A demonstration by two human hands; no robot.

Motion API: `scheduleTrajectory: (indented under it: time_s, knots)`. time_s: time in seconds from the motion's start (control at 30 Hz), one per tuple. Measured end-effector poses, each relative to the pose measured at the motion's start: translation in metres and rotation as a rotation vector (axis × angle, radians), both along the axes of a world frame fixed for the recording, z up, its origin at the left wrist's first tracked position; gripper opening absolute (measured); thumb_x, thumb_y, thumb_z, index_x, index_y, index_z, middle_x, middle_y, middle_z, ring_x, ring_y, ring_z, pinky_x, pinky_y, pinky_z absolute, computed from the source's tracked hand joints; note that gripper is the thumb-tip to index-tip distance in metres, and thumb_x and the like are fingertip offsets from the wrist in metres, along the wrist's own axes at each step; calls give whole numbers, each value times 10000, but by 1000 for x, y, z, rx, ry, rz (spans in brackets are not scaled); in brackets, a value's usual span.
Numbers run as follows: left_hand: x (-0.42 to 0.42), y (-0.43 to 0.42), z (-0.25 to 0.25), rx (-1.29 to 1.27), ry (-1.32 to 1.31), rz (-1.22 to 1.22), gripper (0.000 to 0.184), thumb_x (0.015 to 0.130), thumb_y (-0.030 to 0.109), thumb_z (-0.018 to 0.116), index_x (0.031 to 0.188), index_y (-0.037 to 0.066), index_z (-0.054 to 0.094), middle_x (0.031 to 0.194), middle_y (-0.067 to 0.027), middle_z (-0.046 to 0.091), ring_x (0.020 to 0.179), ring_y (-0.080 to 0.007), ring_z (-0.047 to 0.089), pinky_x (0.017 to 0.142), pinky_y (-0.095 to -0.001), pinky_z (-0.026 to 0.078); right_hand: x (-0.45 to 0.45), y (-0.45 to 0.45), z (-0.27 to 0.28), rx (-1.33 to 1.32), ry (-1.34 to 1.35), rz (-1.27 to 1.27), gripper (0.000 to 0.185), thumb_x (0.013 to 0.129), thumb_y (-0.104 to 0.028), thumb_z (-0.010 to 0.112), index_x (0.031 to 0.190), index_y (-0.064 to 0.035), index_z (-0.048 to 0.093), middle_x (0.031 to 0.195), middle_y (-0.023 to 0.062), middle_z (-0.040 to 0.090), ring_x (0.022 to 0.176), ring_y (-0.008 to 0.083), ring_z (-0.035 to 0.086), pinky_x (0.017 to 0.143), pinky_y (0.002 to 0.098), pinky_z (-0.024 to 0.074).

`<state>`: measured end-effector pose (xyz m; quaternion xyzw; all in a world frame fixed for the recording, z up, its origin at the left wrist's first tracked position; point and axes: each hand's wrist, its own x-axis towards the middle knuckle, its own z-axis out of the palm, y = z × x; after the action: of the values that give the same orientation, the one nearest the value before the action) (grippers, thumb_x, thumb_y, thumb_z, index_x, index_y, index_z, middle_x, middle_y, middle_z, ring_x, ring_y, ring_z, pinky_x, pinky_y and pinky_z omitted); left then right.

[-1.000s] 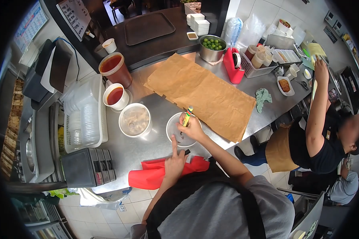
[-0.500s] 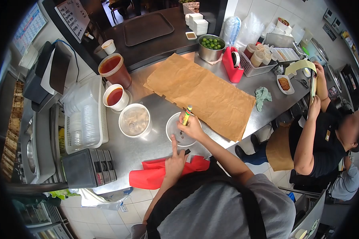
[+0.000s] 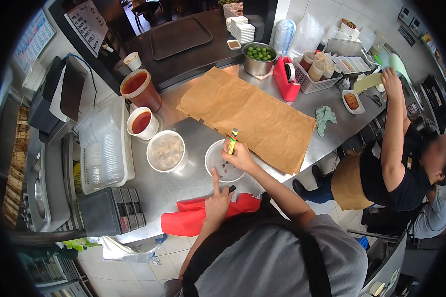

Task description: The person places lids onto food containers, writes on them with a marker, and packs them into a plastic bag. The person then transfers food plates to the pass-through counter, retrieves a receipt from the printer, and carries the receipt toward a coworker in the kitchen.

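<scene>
My right hand [image 3: 239, 156] is closed round a yellow marker [image 3: 233, 140], its lower end over the pale lid of a round tub [image 3: 214, 157]. Dark marks show on that lid; whether the marker touches it is hidden. My left hand [image 3: 217, 205] stretches its index finger to the tub's near rim, with a black cap [image 3: 232, 189] held by its other fingers. Beneath this hand lies a red cloth [image 3: 183, 221] at the counter edge. A second lidded tub [image 3: 167, 151] stands just left of the first, and a large brown paper bag [image 3: 252, 116] lies flat beyond.
Left of the tubs are a cup of red sauce [image 3: 141, 123], a taller sauce tub [image 3: 142, 91] and a white basket of plastic containers [image 3: 128, 148]. A red tape dispenser [image 3: 286, 81] and a pot of limes [image 3: 259, 58] stand behind. A co-worker [image 3: 396, 163] stands at right.
My hands and the marker stay nearly in place, the marker slightly more upright. The co-worker's arms have moved up and away, along with the pale strip in their hands.
</scene>
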<state>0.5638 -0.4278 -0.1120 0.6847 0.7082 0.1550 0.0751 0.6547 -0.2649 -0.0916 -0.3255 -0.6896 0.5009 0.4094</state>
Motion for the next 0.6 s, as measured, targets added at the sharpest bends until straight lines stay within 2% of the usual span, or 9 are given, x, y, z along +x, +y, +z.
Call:
scheduleTrajectory:
  time_s: [0.13, 0.2, 0.43, 0.6]
  knots:
    - [-1, 1, 2, 8, -10, -11, 205, 726, 231, 689, 853, 95, 602, 1434, -252, 155, 572, -287, 642, 418, -344, 502, 0, 4, -5, -30, -51, -33, 181, 714, -46, 632, 678, -40, 454, 564, 43, 486, 505, 112, 486, 487, 276, 382]
    - [-1, 0, -1, 114, 16, -20, 233, 733, 266, 682, 761, 63, 570, 1412, -254, 228, 476, -235, 608, 373, -307, 461, -1, 1, -2, 36, -53, -28, 181, 714, -48, 631, 676, -38, 453, 565, 54, 488, 501, 132, 494, 491, 282, 390]
    - [0, 0, -2, 127, 29, -14, 246, 731, 269, 685, 742, 59, 557, 1408, -257, 236, 474, -235, 607, 369, -308, 461, -1, 2, -5, 44, -10, -48, 177, 710, -50, 621, 673, -37, 448, 565, 46, 477, 517, 121, 485, 495, 276, 389]
    - [-1, 0, 2, 121, 40, -24, 246, 730, 272, 686, 736, 63, 555, 1408, -252, 241, 466, -232, 604, 363, -305, 457, 2, 7, -8, -22, 5, -79, 194, 710, -60, 632, 666, -41, 444, 562, 26, 433, 524, 82, 409, 477, 266, 346]
